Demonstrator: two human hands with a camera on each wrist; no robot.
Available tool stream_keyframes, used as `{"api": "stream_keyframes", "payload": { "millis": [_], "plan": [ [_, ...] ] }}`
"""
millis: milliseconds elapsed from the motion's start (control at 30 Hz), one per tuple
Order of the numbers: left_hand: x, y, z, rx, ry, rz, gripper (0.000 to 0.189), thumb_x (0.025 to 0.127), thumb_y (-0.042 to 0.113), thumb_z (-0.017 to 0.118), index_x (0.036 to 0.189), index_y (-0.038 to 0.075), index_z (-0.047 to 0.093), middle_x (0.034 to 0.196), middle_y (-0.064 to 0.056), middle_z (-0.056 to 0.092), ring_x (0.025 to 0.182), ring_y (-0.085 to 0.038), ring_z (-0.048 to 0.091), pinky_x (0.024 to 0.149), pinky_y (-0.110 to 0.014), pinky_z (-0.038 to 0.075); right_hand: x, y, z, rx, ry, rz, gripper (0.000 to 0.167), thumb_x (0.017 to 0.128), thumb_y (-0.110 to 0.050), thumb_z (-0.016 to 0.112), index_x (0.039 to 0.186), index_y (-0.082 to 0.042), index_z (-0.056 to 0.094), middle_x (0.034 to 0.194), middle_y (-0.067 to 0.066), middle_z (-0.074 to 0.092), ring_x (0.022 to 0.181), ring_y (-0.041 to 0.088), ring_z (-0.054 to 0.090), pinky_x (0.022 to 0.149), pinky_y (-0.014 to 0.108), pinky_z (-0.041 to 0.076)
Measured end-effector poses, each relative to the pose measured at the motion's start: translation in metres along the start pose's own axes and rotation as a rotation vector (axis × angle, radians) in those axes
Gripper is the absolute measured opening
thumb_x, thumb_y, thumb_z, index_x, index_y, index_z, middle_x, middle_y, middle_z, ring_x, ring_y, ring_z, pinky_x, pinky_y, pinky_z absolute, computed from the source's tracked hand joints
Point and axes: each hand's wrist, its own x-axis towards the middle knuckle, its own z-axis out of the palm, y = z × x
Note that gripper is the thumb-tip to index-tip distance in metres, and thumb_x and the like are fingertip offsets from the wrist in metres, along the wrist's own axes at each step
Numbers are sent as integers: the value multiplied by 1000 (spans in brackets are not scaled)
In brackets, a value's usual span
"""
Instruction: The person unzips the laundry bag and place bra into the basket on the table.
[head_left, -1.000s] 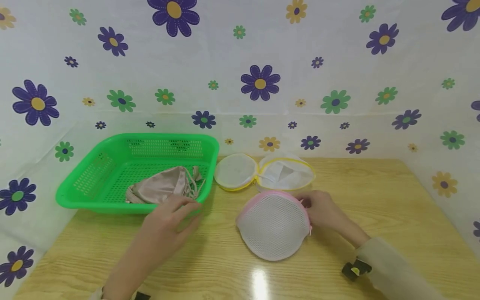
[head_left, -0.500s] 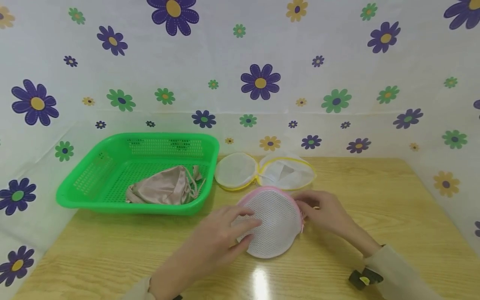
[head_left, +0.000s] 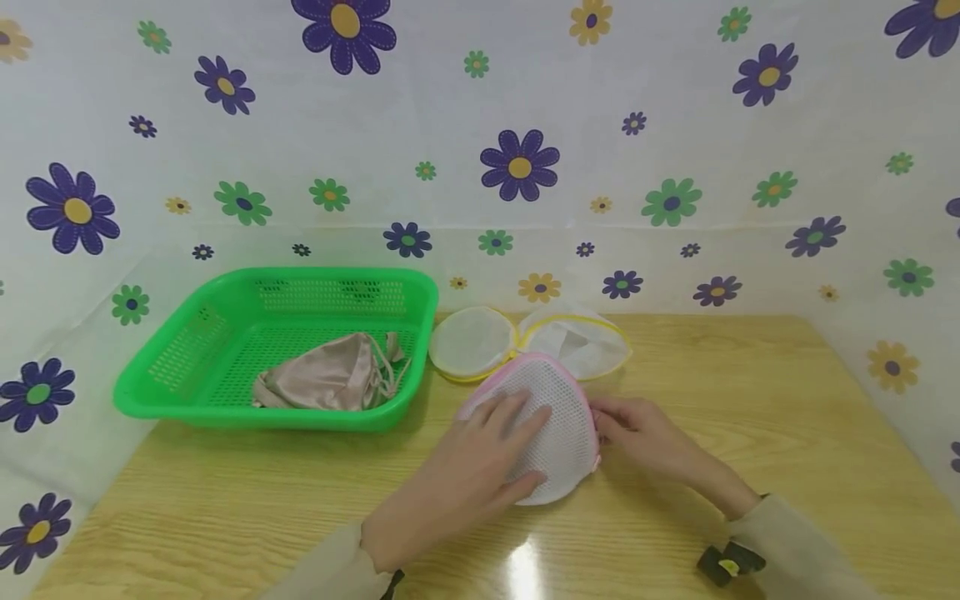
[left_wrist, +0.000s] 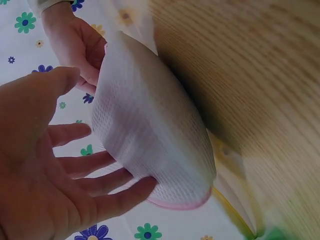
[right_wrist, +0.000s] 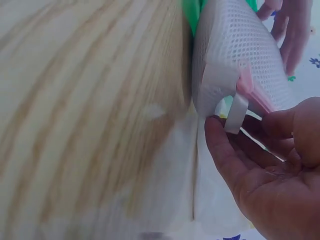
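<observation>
A white mesh laundry bag (head_left: pixel 562 442) with a pink zipped edge stands tilted over the table in the head view. My right hand (head_left: pixel 648 437) pinches its pink rim on the right side. Beside those fingers, the right wrist view shows a pink zipper pull (right_wrist: pixel 245 80) and a white fabric tab (right_wrist: pixel 236 115). My left hand (head_left: pixel 465 467) lies spread against the front of the mesh. In the left wrist view its fingers (left_wrist: pixel 120 200) are extended, the tips at the mesh. The bag's back and inside are hidden.
A green plastic basket (head_left: pixel 165 392) at the left holds a shiny beige drawstring pouch (head_left: pixel 322 375). Behind the mesh bag, a white, yellow-edged bag (head_left: pixel 472 342) lies unzipped on the wooden table (head_left: pixel 750 392). A flower-print sheet (head_left: pixel 420 100) hangs behind and at the sides.
My left hand has moved right from the basket's front rim onto the mesh bag. The bag has turned and shifted slightly left and back, with my right hand still at its edge.
</observation>
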Motion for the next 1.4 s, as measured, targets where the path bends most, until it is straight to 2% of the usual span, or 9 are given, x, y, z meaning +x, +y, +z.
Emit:
{"api": "stream_keyframes", "payload": {
  "millis": [133, 200, 300, 400, 567, 767, 1033, 1267, 1400],
  "plan": [
    [12, 0, 6, -27, -110, -90, 58, 102, 48, 58, 150, 17, 48, 154, -19, 48, 136, -44, 53, 95, -61, 55, 0, 3, 5, -56, -5, -3, 34, 103, -11, 57, 134, -1, 65, 129, 14, 71, 114, 27, 70, 98, 40, 57],
    [18, -1, 9, -43, -140, -113, 56, 102, 46, 58, 148, 16, 51, 153, -20, 50, 135, -46, 54, 93, -61, 56, -1, 3, 6, -86, 0, -3, 31, 101, -11, 59, 130, -2, 67, 126, 13, 73, 114, 28, 71, 97, 41, 58],
    [24, -3, 13, -46, -159, -110, 55, 101, 46, 60, 146, 13, 54, 149, -23, 53, 131, -48, 56, 93, -58, 57, -4, -3, 4, -139, 53, 40, 21, 100, -13, 62, 117, -5, 72, 108, 8, 77, 94, 19, 73, 82, 32, 60],
    [28, -3, 14, -43, -192, -115, 63, 99, 52, 61, 147, 12, 53, 150, -24, 52, 133, -49, 55, 95, -58, 57, -8, -12, 1, -197, 109, 96, 12, 99, -19, 65, 99, -10, 72, 83, -2, 72, 72, 9, 63, 64, 23, 52],
    [31, -2, 12, -50, -262, -146, 76, 95, 61, 63, 151, 13, 49, 156, -23, 46, 139, -49, 49, 98, -62, 54, -16, -23, 1, -276, 30, 49, 24, 97, -30, 70, 77, -17, 68, 62, -11, 55, 56, 2, 46, 51, 20, 41],
    [31, 1, 11, -34, -295, -150, 78, 91, 62, 67, 150, 15, 49, 157, -20, 46, 140, -47, 48, 100, -63, 52, -21, -25, 14, -295, -78, 1, 26, 94, -33, 72, 74, -18, 66, 62, -14, 55, 56, -3, 45, 51, 19, 43],
    [29, 3, 11, 15, -274, -136, 76, 88, 62, 72, 146, 16, 52, 153, -18, 50, 136, -46, 53, 96, -61, 55, -24, -26, 18, -309, -82, -63, 14, 85, -15, 72, 73, -18, 66, 62, -14, 55, 56, -4, 44, 52, 18, 42],
    [27, 2, 12, -15, -282, -139, 77, 87, 61, 72, 146, 17, 52, 153, -17, 49, 136, -45, 52, 97, -61, 55, -26, -27, 18, -273, -100, -17, 12, 88, -17, 71, 76, -16, 68, 63, -13, 57, 56, -3, 46, 53, 19, 44],
    [26, 3, 13, -19, -278, -139, 76, 87, 61, 72, 146, 16, 53, 153, -18, 49, 136, -46, 52, 97, -61, 54, -28, -28, 18, -266, -116, -37, 15, 90, -16, 71, 75, -16, 68, 62, -13, 57, 56, -4, 45, 52, 19, 44]
  ]
}}
